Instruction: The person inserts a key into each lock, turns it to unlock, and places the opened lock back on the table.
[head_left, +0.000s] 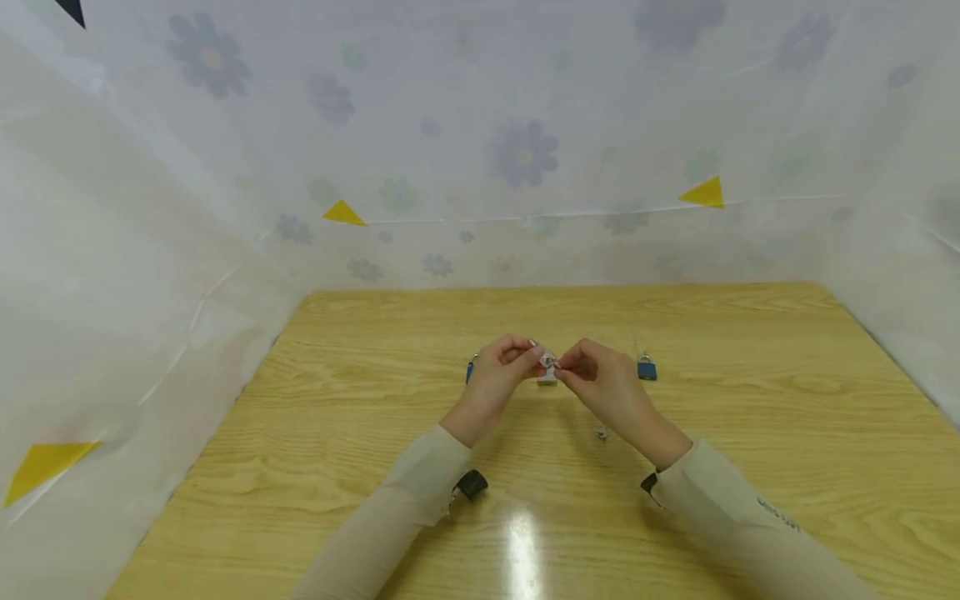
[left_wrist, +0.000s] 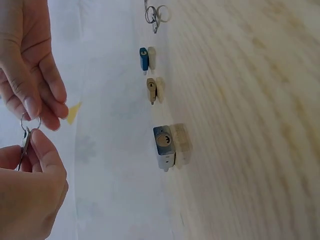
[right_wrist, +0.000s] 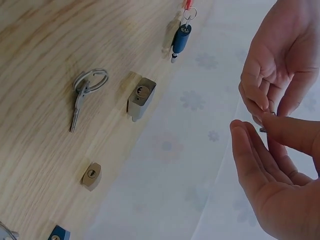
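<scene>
Both hands raised above the bench (head_left: pixel 750 417), meeting at centre. Left hand (head_left: pixel 501 367) and right hand (head_left: pixel 600 379) each hold a small set of keys on a ring (left_wrist: pixel 26 131) between fingertips; the keys sit exactly between the two grips, off the bench surface.

Left grip: fingers curled, thumb and forefinger pinching the ring end, per the left wrist view. Right grip: fingers curled, thumb pressed against forefinger on the key; the right wrist view shows only a dark sliver of metal (right_wrist: pixel 263 129) between the tips.

Directly beyond the two grips, on the bench: a silver padlock (right_wrist: pixel 140 97), keyhole face visible. Just beside the right grip, on its outer side: a blue padlock (head_left: pixel 647 368). Just beside the left grip, on its outer side: another blue padlock (head_left: pixel 470 369), mostly hidden by the hand. Under the right hand, nearer the person: a second key ring (right_wrist: pixel 85 92) lying flat. A small brass padlock (right_wrist: pixel 91 175) also lies on the bench, near the silver one.
</scene>
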